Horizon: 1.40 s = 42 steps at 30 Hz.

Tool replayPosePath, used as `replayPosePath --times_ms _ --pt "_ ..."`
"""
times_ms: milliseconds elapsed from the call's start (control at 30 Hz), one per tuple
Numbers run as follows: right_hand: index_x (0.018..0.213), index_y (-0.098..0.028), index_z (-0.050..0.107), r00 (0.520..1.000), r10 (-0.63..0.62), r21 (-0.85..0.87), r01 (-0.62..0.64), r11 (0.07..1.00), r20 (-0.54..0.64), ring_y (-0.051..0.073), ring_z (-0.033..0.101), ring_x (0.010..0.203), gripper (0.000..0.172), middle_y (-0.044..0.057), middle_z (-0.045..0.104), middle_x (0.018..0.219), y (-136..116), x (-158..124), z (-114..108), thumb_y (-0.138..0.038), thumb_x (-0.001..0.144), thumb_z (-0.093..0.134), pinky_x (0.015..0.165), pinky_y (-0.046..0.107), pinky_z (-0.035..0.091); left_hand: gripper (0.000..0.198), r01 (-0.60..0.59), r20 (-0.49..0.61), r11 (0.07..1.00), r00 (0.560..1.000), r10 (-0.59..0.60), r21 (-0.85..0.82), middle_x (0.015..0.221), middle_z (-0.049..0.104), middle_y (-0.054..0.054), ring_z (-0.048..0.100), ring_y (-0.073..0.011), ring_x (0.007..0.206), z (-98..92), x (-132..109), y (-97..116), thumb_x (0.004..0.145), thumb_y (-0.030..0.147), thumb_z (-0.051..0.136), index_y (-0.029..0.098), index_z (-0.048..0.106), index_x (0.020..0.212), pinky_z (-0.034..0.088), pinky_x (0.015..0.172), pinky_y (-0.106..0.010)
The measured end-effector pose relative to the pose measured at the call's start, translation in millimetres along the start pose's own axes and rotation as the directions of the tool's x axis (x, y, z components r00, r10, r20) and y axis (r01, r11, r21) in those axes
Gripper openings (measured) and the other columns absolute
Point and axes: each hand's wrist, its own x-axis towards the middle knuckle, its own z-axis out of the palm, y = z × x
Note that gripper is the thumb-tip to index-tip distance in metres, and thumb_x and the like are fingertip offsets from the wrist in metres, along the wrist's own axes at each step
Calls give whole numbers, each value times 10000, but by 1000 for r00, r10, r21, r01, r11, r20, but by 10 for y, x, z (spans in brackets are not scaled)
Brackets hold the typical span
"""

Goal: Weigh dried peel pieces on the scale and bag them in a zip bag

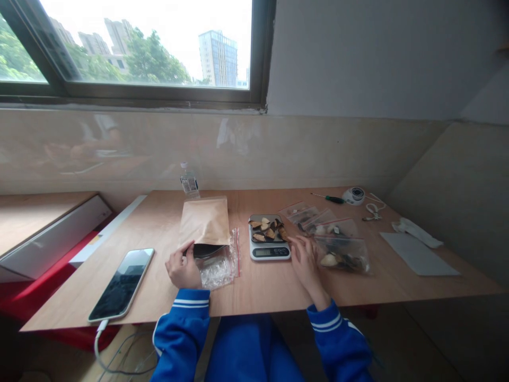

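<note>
Head view: I read no legible writing anywhere. My left hand (pixel 183 268) pinches the open mouth of the kraft paper pouch (pixel 204 225) near the table's (pixel 258 292) front edge; my right hand (pixel 306 260), fingers spread flat, rests on a filled zip bag (pixel 344 254). Between them, free wood surrounds the kitchen scale (pixel 269 237).

Daylight thru window (pixel 131 42), sky blown out; edges warped.
</note>
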Motion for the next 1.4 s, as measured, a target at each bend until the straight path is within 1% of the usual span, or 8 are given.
replayPosePath --times_ms 200,433,567,767,900,1100,1267,1400 --pt "1176 -186 569 991 -69 72 61 996 112 235 482 1063 356 114 548 1118 27 135 135 -227 905 341 939 404 391 288 10 2 1000 1000 -10 -5 831 652 -38 449 -146 654 1 -4 -3 847 428 528 214 707 916 416 679 -296" --pt "1066 -221 662 981 -38 -107 59 993 190 248 480 912 329 104 545 966 -107 352 131 -297 926 374 853 406 388 283 32 8 999 999 -32 -18 846 654 -36 449 -142 661 10 -11 -3 841 430 535 218 707 915 423 687 -295" --pt "1111 -248 643 983 -45 -131 69 989 181 243 475 956 353 101 538 1038 -196 545 117 -325 950 339 873 393 371 284 52 14 998 999 -52 -18 809 636 -36 446 -146 668 4 -7 12 838 432 537 217 710 905 421 690 -297" --pt "1029 -231 676 948 -21 -268 112 957 319 285 452 1068 414 116 525 1204 -311 741 201 -385 964 297 894 437 347 270 68 9 997 998 -68 -20 829 642 -42 447 -146 673 -1 -4 33 832 417 550 214 712 907 421 677 -294" --pt "1054 -243 664 949 1 -268 88 959 315 280 447 1088 434 108 520 1217 -318 775 213 -400 969 268 911 441 344 268 51 8 999 999 -51 -18 806 637 -36 447 -144 671 4 -8 19 832 416 553 215 714 908 421 674 -289" --pt "1129 -207 614 973 33 -152 3 988 229 248 470 1070 439 102 538 1212 -221 785 215 -363 977 233 921 410 348 257 54 13 998 998 -54 -10 812 635 -35 452 -146 689 10 -14 -2 831 405 557 217 713 911 423 687 -289" --pt "1043 -151 637 956 29 -146 14 989 292 248 510 1024 469 126 631 1088 -151 809 237 -344 980 214 905 403 351 247 79 29 997 996 -78 -13 828 632 -38 460 -149 700 5 -15 11 829 394 558 221 711 914 425 697 -295" --pt "1090 -154 613 973 -31 -55 45 998 228 223 527 1015 449 123 624 1091 -264 818 281 -313 980 208 886 356 371 237 83 31 996 996 -82 -15 827 633 -38 463 -151 702 5 -13 19 830 385 556 223 711 909 420 695 -296"
